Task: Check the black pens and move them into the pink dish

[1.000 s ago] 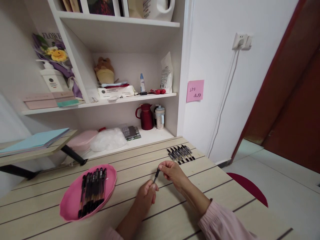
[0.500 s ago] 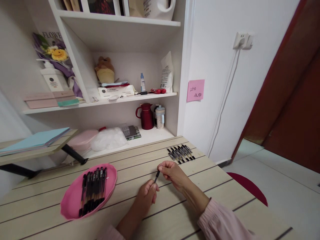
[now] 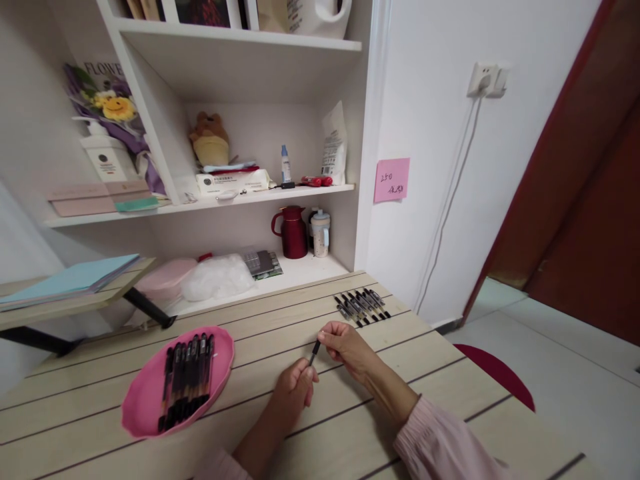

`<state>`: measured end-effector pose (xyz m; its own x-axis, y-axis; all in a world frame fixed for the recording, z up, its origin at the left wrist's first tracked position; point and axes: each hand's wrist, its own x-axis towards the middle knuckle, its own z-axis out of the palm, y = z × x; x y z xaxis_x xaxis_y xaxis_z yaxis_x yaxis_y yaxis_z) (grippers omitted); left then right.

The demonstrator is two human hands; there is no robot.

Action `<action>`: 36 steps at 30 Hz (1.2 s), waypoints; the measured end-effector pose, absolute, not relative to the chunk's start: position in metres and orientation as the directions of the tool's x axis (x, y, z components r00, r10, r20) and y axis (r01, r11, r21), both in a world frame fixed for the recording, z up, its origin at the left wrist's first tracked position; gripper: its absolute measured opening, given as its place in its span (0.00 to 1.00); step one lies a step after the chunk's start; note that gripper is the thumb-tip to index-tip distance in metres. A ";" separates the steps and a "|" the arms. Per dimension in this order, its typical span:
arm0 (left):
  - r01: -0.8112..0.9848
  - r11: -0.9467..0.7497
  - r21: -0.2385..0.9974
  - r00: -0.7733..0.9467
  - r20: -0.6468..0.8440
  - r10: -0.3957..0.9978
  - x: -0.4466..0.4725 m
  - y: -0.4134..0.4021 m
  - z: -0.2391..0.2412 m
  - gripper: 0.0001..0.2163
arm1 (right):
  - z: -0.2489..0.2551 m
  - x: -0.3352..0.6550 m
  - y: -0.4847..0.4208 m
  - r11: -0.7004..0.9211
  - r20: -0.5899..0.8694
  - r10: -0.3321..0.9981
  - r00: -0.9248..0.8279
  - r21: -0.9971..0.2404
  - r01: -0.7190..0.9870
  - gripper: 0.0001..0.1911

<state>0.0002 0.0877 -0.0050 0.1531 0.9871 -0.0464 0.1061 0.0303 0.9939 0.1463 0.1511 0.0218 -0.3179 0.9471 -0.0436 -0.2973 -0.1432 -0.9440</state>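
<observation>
Right of a pink plate [image 3: 137,400] of black pens [image 3: 185,380], the left hand [image 3: 297,385] curls round the lower end of a pen [image 3: 315,349] and the right hand [image 3: 345,345] pinches its upper end, near laid-out pens [image 3: 363,307]. "FLOWE" shows above a bouquet [image 3: 119,109]; the pink note [image 3: 392,180] seems to read "250", its lower characters unclear.

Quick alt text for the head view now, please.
The left hand and right hand hold one slim, dark pen-like item between them over a striped table. A pink tray of black pens is at left; more pens lie beyond the right hand.
</observation>
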 end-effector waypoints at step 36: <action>0.079 0.062 0.995 0.171 -0.075 0.982 0.000 0.089 -0.005 0.12 | 0.015 0.141 0.151 -0.147 -0.040 0.954 -0.296 -0.926 -0.348 0.15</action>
